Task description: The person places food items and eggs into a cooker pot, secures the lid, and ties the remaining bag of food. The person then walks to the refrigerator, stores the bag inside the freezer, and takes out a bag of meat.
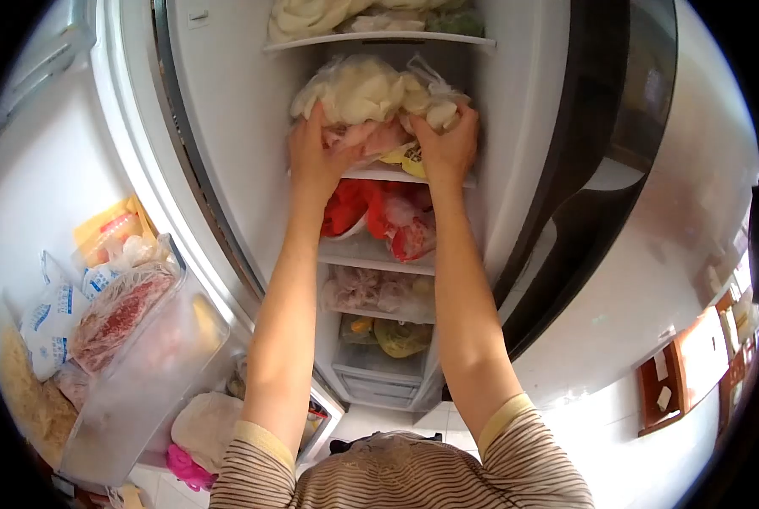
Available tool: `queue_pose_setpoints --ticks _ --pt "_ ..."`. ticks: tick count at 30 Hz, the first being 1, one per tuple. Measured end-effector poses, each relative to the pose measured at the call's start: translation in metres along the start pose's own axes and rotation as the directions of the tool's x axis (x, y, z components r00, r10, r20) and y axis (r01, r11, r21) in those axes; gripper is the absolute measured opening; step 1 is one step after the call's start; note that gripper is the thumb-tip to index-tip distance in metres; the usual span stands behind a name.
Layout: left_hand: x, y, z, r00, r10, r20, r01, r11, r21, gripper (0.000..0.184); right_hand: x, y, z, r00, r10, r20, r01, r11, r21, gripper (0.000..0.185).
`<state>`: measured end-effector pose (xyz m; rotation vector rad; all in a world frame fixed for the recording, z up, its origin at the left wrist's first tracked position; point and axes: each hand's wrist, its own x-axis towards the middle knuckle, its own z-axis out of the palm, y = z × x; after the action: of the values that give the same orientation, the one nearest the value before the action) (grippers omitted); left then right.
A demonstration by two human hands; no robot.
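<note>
A clear plastic bag of pale, dumpling-like pieces [358,89] lies on a freezer shelf, on top of bagged pink meat [366,137]. My left hand [316,161] grips the left side of this bagged food, its thumb across the pink meat. On the other side, my right hand [449,146] is closed around the right end of the pale pieces, near the bag's gathered top. A yellow package with dark print [409,159] shows below, between my hands. Some of my fingers are hidden behind the bags.
Pale bagged food [320,17] fills the shelf above. Below are red bags [379,216], bagged meat [371,290] and a drawer [379,386]. The open door [65,127] at left has a clear bin [142,373] of packages. A dark-edged door [596,170] stands at right.
</note>
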<state>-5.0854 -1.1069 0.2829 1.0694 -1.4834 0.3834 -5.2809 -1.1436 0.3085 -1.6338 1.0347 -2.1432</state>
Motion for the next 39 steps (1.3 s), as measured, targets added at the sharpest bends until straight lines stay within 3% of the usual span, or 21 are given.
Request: queue_pose_setpoints --ticks 3,6,9,12,15,18,21,26,31,34,39 --pt "-0.007 0.058 -0.001 0.955 -0.235 -0.182 0.287 0.887 0.362 0.091 0.004 0.003 0.000 0.998 0.053 -0.016 -0.051 0.994 0.093 0.065" --pt "0.009 0.071 0.003 0.984 -0.126 -0.129 0.173 0.859 0.482 0.093 0.003 -0.003 -0.006 0.991 0.127 -0.028 -0.120 0.974 0.193 0.060" --pt "0.037 0.074 0.010 0.988 -0.146 -0.049 0.153 0.890 0.429 0.087 0.010 0.001 0.001 0.991 0.124 -0.053 -0.107 0.963 0.248 0.056" --pt "0.051 0.078 0.003 0.980 -0.197 -0.013 0.189 0.916 0.353 0.071 0.012 -0.009 0.002 0.988 0.131 -0.077 -0.103 0.949 0.298 0.053" --pt "0.053 0.047 0.004 0.945 -0.240 -0.222 0.275 0.951 0.141 0.057 0.011 -0.012 0.008 0.983 0.120 -0.138 -0.068 0.942 0.329 0.052" --pt "0.048 0.046 0.004 0.906 -0.266 -0.328 0.225 0.961 -0.159 0.052 0.001 -0.022 0.012 0.958 0.141 -0.249 -0.021 0.902 0.431 0.048" --pt "0.045 0.052 0.001 0.804 -0.410 -0.431 0.195 0.866 -0.460 0.050 -0.013 -0.039 0.004 0.938 0.140 -0.317 0.031 0.878 0.477 0.044" --pt "0.036 0.039 -0.004 0.729 -0.483 -0.484 0.029 0.729 -0.684 0.043 -0.051 -0.055 -0.015 0.914 0.107 -0.390 0.118 0.853 0.508 0.042" --pt "0.031 0.065 -0.011 0.610 -0.649 -0.454 -0.023 0.559 -0.829 0.042 -0.056 -0.088 -0.030 0.886 0.162 -0.433 0.185 0.735 0.653 0.038" --pt "0.031 0.077 -0.010 0.537 -0.701 -0.469 -0.054 0.527 -0.848 0.041 -0.026 -0.116 -0.027 0.848 0.090 -0.523 0.278 0.764 0.582 0.035" --pt "0.025 0.089 -0.012 0.479 -0.685 -0.549 -0.119 0.569 -0.814 0.038 0.051 -0.155 0.005 0.742 -0.141 -0.655 0.580 0.626 0.522 0.039"
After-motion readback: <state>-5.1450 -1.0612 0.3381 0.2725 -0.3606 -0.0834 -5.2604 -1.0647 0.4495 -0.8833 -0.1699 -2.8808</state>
